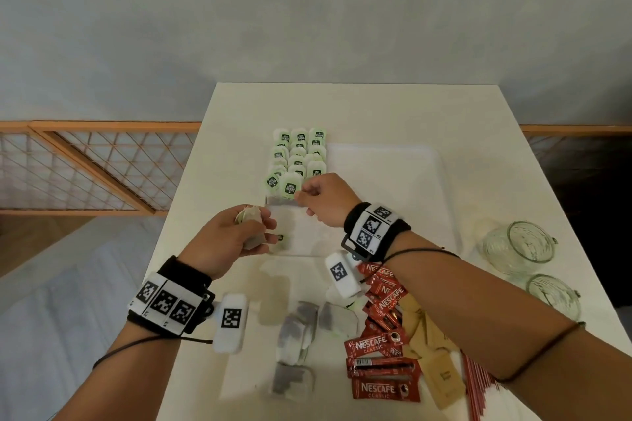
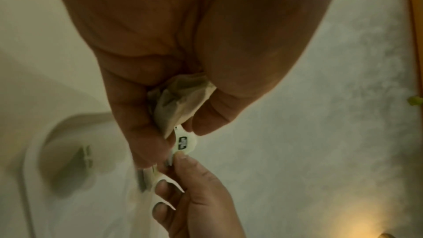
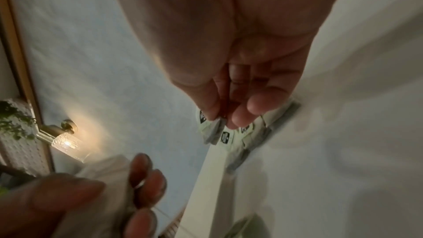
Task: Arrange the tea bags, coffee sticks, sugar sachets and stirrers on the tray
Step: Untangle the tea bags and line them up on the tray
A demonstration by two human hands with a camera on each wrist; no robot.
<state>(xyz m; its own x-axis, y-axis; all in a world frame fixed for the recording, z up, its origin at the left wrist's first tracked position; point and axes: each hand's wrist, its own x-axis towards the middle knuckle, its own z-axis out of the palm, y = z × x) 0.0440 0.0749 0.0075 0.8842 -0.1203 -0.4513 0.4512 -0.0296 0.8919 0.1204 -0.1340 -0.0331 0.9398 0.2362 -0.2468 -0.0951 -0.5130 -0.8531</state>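
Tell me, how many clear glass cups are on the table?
2, both at the white table's right edge: one clear glass cup farther away, the other just nearer. Nothing seems hidden.

Grey plastered wall (image 1: 307,10) at 12 o'clock; white counter (image 1: 376,106) below; orange lattice railing (image 1: 85,167) at 9 o'clock; lit wall lamp (image 3: 66,144).
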